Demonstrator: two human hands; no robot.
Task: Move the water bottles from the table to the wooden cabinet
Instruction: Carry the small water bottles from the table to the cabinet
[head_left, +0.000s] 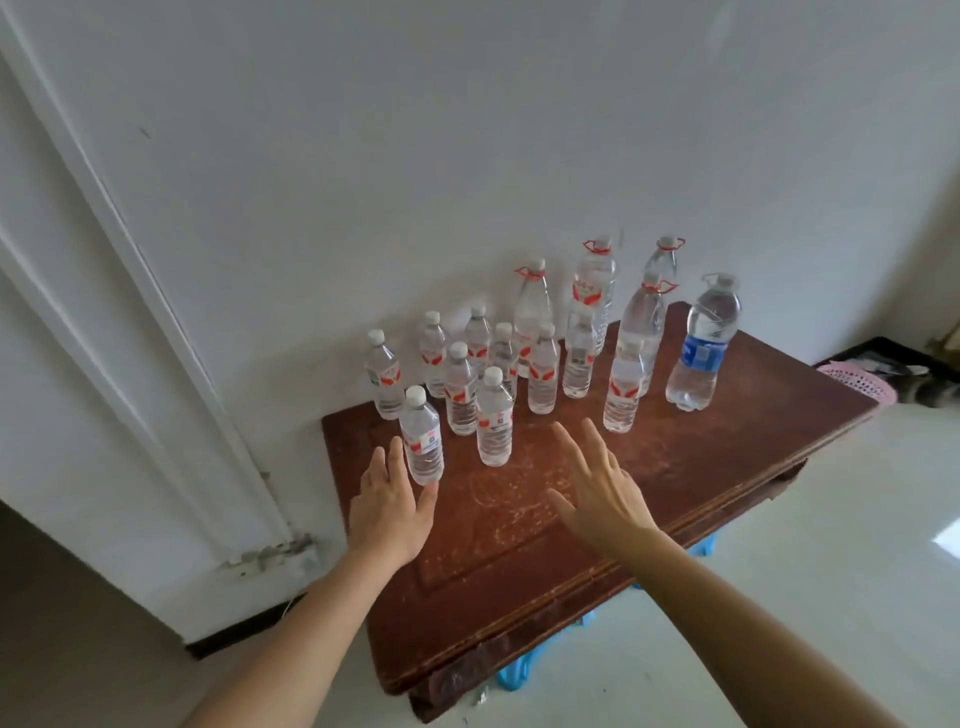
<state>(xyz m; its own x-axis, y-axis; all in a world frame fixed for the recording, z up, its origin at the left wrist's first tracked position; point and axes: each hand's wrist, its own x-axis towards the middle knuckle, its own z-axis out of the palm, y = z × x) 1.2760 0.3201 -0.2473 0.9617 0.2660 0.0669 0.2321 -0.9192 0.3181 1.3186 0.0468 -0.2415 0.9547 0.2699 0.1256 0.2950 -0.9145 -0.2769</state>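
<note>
Lower centre of frame: the left hand (387, 512), fingers straight and together with the thumb out, lies just beside the nearest bottle (422, 447). Contact cannot be confirmed. At centre, the right hand (597, 491) has its fingers spread and holds nothing above the table (519, 597).

All bottles stand upright on the table's far half, from centre to centre-right. A second small bottle (494, 423) stands just right of the nearest. Behind it is a cluster of small bottles (461, 395). Further back are tall bottles (595, 291) with red loops (597, 248) at the neck. At right stands a blue-label bottle (702, 356). No cabinet is in view.

Assessment: the bottles look full, so the small ones are likely fairly light and the tall ones heavy. The thin, smooth plastic should yield under a squeeze. Take small bottles round the labelled waist, and tall ones by the waist or neck loop.

Labels: red-and-white on most, blue on one. The writing is too small to read.
</note>
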